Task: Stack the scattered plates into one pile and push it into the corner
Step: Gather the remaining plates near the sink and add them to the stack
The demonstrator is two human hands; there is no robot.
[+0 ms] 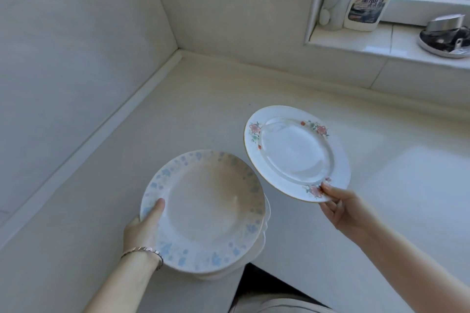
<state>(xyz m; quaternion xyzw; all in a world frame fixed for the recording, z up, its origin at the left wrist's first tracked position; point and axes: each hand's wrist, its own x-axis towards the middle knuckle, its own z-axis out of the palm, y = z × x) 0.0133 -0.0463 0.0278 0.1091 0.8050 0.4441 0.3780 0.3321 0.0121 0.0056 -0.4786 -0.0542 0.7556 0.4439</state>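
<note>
We see the left hand point(143, 227) reaching in from the lower edge, forearm angled up and wrist wearing a thin bracelet point(143, 251), its thumb laid flat on the rim of the blue-flecked plate point(211, 211) and the other fingers hidden beneath, so it grips that rim. This plate tops a pile of plates point(256, 249) at the near edge of the counter point(178, 114). Just right of the pile, the right hand point(342, 208) comes in from the lower right, fingers pinching the near rim of the flowered plate point(296, 151), which is tilted toward us and appears held clear of the counter. The wall corner point(179, 49) lies well beyond the pile.
</note>
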